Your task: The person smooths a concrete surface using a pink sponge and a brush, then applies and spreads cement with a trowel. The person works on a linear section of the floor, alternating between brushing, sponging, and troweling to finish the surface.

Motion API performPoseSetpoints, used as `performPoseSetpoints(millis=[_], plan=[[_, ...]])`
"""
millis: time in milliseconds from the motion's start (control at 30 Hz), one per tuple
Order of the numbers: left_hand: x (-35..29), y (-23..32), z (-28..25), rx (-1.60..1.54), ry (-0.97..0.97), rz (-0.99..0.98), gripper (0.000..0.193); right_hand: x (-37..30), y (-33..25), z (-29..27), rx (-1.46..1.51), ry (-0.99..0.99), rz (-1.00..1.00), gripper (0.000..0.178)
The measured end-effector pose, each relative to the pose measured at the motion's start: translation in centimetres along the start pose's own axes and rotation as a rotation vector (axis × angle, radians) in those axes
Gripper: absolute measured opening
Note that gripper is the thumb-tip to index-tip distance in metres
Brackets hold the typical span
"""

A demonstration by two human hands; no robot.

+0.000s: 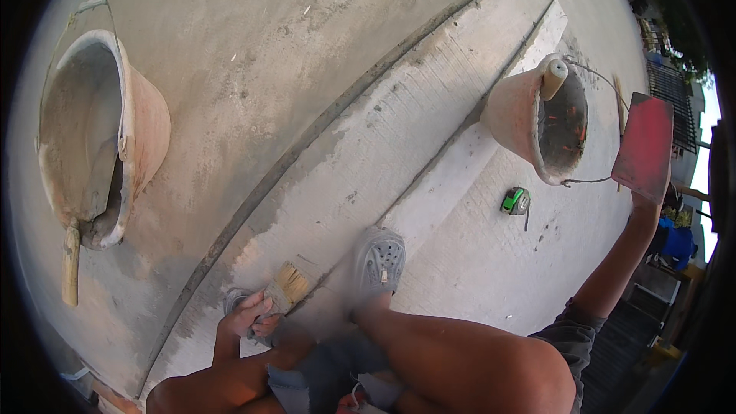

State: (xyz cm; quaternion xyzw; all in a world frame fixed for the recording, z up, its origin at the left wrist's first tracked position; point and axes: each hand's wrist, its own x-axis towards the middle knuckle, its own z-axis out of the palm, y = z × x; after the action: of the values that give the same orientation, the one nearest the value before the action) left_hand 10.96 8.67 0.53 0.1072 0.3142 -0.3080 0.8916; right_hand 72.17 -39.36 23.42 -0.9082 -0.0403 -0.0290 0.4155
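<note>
My left hand [251, 314] is closed round the handle of a wide flat brush [290, 285]. The brush's pale bristles point up and to the right, just above the concrete beside my foot. At the far right, my right hand [650, 196] is raised and grips a red hand float [644, 147]. The float's flat, worn face is turned toward me and hides most of the fingers. Close by the float stands a mortar-stained bucket [512, 111] with a wire handle, tilted in view, with dark residue and orange bits inside.
On the left, a larger-looking bucket [146, 123] holds grey mortar and a wooden-handled trowel [70, 264]. A long pale board [452, 184] lies along the slab under my grey clog [381, 257]. A green and black tape measure [516, 201] rests right of it. A groove [303, 142] crosses the concrete.
</note>
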Motion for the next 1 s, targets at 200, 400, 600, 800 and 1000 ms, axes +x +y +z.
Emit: performPoseSetpoints(millis=[200, 400, 600, 800, 1000], plan=[[-0.3, -1.2, -2.1, 0.004, -0.103, 0.029, 0.032, 9.4, -4.4, 8.4, -0.186, -0.214, -0.369, 0.043], [-0.4, -1.0, -2.5, -0.077, -0.165, 0.026, 0.023, 9.6, -9.9, 12.7, -0.215, 0.005, -0.097, 0.052], [-0.5, -2.5, -4.1, -0.001, -0.221, 0.146, 0.028, -1.0, -19.9, 13.0, 0.043, -0.164, -0.303, 0.046], [0.6, -1.6, -2.4, -0.062, -0.239, 0.113, 0.028, -10.4, -26.5, 21.3, 0.126, -0.364, -0.334, 0.037], [-2.3, -0.6, -1.0, -0.13, -0.087, 0.208, 0.029, -19.4, -19.0, 35.8, -0.372, -0.853, -0.745, 0.033]])
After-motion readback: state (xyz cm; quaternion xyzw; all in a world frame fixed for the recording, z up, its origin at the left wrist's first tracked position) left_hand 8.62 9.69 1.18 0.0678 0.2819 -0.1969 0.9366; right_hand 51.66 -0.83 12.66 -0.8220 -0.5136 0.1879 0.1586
